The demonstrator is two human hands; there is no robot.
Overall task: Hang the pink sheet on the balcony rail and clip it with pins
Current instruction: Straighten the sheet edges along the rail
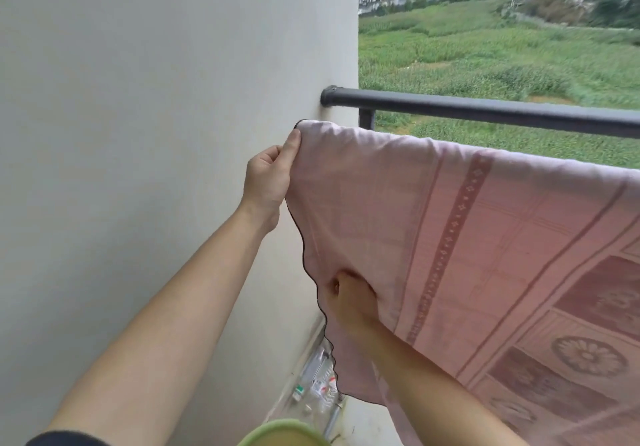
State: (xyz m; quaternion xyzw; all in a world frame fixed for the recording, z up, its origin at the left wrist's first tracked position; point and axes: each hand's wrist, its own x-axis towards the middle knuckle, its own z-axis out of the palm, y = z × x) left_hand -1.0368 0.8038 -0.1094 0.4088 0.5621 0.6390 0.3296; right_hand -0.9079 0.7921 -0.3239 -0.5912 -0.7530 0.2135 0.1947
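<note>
Left hand [268, 177] pinches the sheet [450, 223] at its top-left corner, thumb on the near face. Right hand [349, 298] is lower and nearer on the same left edge, gripping a bunch of fabric; its fingers are hidden behind the cloth. The sheet's top edge runs left-right, roughly parallel to the rail [485, 109], and sits below it and on the near side. It doesn't look draped over the rail yet, and I can't tell what holds the edge up at far right. The key gap is from the corner up and away to the rail's wall end. The left hand is the nearer one, so it probably leads the lift-over. The wall [138, 133] is tight on the left, leaving little slack that way. Some bottles [317, 385] lie on the floor under the hanging edge, and a green rim [284, 431] sits at the near bottom. No pins in view. A field [485, 57] lies beyond.
</note>
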